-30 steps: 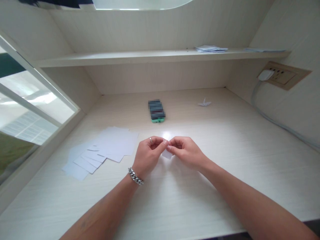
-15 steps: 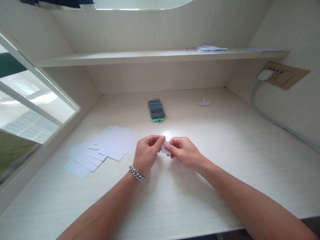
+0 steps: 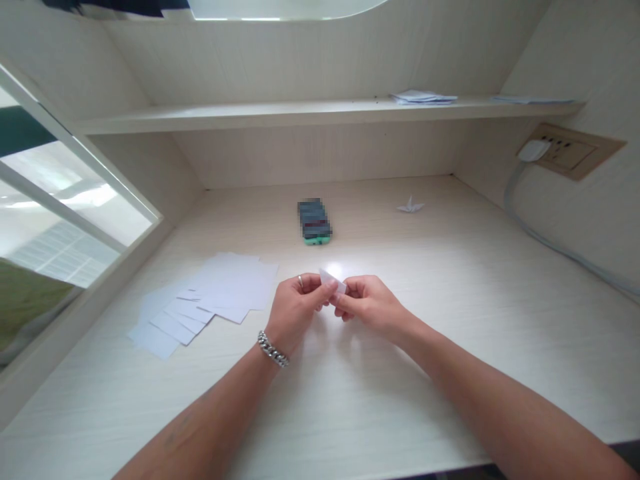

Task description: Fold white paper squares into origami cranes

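Between my two hands is a small folded piece of white paper, with a pointed tip showing above the fingers. My left hand, wearing a ring and a chain bracelet, pinches its lower left part between thumb and fingers. From the other side my right hand grips the lower right edge, thumb on top. The thumbs nearly meet, and the fingers hide part of the folds. Both hands are just above the desk. Loose sheets of white paper lie fanned out left of my left hand.
Beyond my hands lies a dark, blurred-out phone-like object with a green edge. A folded paper crane sits at the back right. Papers rest on the shelf. A plug with a grey cable is in the right wall socket.
The folded paper has turned, so its tip now points up and left above my fingers. My left thumb has shifted right, closer to the right thumb.
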{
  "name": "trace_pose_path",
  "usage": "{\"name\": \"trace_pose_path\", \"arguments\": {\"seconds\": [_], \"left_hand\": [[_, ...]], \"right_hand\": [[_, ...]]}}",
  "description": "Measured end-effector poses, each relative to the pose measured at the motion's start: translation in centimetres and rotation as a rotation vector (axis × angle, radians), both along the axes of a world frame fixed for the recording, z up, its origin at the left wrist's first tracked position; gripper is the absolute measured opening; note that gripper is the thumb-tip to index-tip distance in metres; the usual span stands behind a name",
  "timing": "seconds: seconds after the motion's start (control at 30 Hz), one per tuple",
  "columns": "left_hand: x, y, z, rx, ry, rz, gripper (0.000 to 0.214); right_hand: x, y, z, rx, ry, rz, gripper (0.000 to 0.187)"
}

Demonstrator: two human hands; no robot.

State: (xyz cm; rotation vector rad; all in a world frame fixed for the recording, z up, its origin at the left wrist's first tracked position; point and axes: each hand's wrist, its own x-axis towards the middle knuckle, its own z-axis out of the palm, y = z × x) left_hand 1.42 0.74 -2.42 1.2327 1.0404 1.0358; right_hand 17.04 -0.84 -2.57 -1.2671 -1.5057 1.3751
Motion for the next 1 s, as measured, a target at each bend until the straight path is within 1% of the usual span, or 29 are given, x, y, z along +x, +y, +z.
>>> {"name": "trace_pose_path", "arguments": {"seconds": [0.07, 0.23, 0.3, 0.4, 0.47, 0.53, 0.67, 0.83, 0.9, 1.0], "left_hand": [[0.0, -0.1, 0.1, 0.001, 0.005, -0.052, 0.024], [-0.1, -0.2, 0.4, -0.018, -0.043, -0.078, 0.024], [-0.1, 0.0, 0.4, -0.031, -0.049, -0.038, 0.024], [-0.3, 0.2, 0.5, -0.059, -0.069, 0.093, 0.024], [-0.5, 0.3, 0.6, -0.061, -0.084, 0.139, 0.024], [-0.5, 0.3, 0.7, -0.051, -0.081, 0.141, 0.024], [-0.4, 0.3, 0.7, -0.033, -0.042, 0.141, 0.024], [-0.3, 0.4, 0.7, -0.035, -0.043, 0.134, 0.027], [-0.4, 0.6, 0.9, -0.045, -0.070, 0.174, 0.029], [-0.7, 0.9, 1.2, -0.083, -0.142, 0.277, 0.031]], "right_hand": [[0.1, 0.0, 0.1, -0.003, -0.008, 0.005, 0.019], [0.3, 0.0, 0.1, -0.021, 0.020, 0.041, 0.019], [0.4, 0.0, 0.2, -0.035, 0.038, 0.047, 0.022], [0.3, -0.1, 0.2, -0.055, 0.043, 0.071, 0.026], [0.3, -0.1, 0.2, -0.057, 0.050, 0.100, 0.027], [0.2, -0.2, 0.1, -0.039, 0.075, 0.101, 0.028], [0.4, 0.0, 0.0, 0.032, 0.096, 0.019, 0.032], [0.4, 0.2, -0.2, -0.020, 0.122, 0.030, 0.031], [0.4, 0.2, -0.2, -0.031, 0.121, 0.042, 0.030], [0.4, 0.2, 0.0, -0.026, 0.130, 0.024, 0.029]]}}
